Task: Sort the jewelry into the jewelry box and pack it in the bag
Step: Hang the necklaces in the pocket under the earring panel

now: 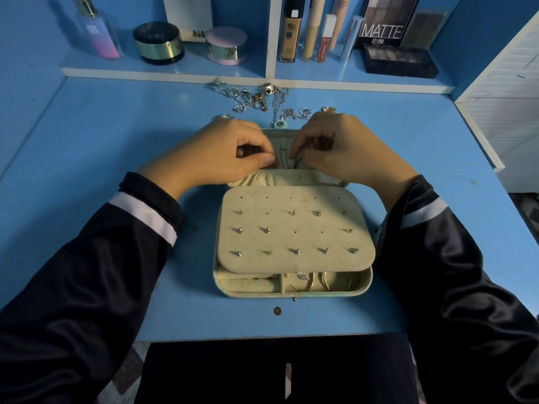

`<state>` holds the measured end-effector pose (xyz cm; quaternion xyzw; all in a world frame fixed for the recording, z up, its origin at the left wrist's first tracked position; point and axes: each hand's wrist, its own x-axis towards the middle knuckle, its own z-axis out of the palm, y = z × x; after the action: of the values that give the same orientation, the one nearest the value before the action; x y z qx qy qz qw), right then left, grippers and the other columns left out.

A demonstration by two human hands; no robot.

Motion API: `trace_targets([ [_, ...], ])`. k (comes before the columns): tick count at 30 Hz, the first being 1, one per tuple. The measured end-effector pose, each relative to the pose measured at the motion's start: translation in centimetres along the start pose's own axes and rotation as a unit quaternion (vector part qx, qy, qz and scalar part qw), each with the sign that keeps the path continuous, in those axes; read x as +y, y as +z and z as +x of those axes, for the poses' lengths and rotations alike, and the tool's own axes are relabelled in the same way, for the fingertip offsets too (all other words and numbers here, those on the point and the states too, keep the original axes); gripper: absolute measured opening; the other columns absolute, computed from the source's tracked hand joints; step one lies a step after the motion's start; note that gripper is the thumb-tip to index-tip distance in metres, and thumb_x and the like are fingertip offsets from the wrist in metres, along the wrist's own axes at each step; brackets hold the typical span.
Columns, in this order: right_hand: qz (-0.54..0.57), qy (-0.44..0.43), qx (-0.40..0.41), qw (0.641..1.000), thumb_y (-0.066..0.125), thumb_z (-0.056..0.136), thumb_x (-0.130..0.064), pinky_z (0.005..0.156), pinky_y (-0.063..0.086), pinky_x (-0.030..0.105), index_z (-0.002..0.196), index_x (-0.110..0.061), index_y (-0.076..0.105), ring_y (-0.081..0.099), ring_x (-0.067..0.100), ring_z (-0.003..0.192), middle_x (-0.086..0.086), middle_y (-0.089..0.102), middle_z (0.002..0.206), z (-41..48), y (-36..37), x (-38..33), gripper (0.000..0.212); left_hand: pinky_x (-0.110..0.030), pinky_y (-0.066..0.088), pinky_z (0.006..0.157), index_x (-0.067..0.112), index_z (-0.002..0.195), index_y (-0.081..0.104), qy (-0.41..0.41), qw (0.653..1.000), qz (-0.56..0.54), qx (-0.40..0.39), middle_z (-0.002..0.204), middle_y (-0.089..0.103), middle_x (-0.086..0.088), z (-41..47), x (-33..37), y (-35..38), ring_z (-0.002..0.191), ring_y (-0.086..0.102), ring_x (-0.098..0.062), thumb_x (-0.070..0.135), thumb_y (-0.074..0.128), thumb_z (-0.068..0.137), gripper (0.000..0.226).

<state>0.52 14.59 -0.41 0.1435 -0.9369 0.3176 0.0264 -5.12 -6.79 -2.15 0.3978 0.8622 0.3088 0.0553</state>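
Hands at work over a pale green jewelry box (pixel 291 291) lying open at the middle of a blue desk (pixel 87 135). Left hand (pixel 224 153), fingers curled shut, pinching the cream elastic pocket (pixel 280 178) in the raised lid. Right hand (pixel 335 150) closed on a thin dark chain (pixel 297 164), held just above that pocket. Cream stud panel (pixel 296 231) folded over the tray, dotted with small earrings. Loose silver and gold rings and chains (pixel 256 99) heaped along the desk's far edge, below a white shelf (pixel 262 80) of cosmetics. Small brown disc (pixel 277 310) near the front edge.
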Motion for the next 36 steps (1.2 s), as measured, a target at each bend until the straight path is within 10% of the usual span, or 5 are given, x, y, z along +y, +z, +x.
trace_targets([
  [21,0.038,0.016,-0.070,0.997,0.047,0.070,-0.018,0.063,0.039,0.011,0.077,-0.025,0.071,0.052,-0.002,0.065,-0.010,0.057,0.085,-0.3,-0.1,-0.3,0.026,-0.010,0.033,0.054,0.035,0.084,0.067,-0.030,0.999,-0.010,-0.036,0.071,0.064,0.010,-0.1,1.2,0.2,0.058,0.051,0.003,0.025,0.063,0.093,0.015],
  [36,0.072,0.036,0.027,0.996,0.059,0.081,0.002,0.062,0.040,0.010,0.087,-0.014,0.075,0.050,0.003,0.064,-0.004,0.061,0.076,-0.8,-0.8,0.9,0.024,-0.034,0.042,0.061,0.035,0.080,0.066,-0.038,0.996,-0.027,-0.081,0.069,0.060,-0.006,0.1,1.5,0.1,0.058,0.048,-0.016,0.040,0.060,0.094,0.016],
])
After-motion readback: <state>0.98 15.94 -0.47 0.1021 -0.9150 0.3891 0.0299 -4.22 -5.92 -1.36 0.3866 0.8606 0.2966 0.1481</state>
